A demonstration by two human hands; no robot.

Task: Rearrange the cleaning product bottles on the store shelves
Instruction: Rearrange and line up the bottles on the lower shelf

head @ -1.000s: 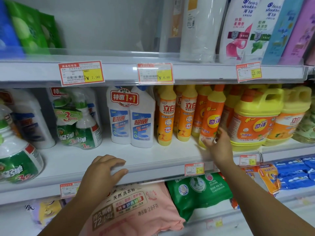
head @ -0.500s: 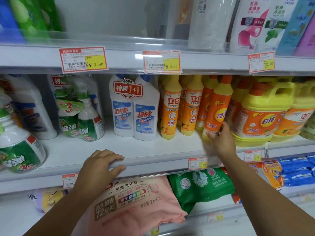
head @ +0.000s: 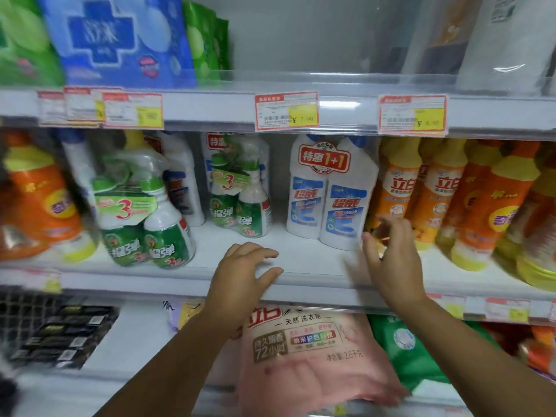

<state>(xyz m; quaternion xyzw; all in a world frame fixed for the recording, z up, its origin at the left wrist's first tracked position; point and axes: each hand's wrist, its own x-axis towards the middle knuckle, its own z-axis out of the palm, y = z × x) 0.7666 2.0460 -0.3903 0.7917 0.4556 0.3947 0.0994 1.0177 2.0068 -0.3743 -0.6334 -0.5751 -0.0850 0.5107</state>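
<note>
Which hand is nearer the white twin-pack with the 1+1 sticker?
Right. The right hand is beside the twin-pack, lower right; the left hand rests on the shelf edge, below-left.

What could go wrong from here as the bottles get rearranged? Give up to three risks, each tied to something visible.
1. The right hand hovers open where the white twin-pack meets the orange bottles; a careless sweep could topple that packed row.
2. The green spray pack stands near the shelf front; a bump might knock it off.
3. The left hand rests on the shelf edge, leaving one hand to steady bottles.
</note>
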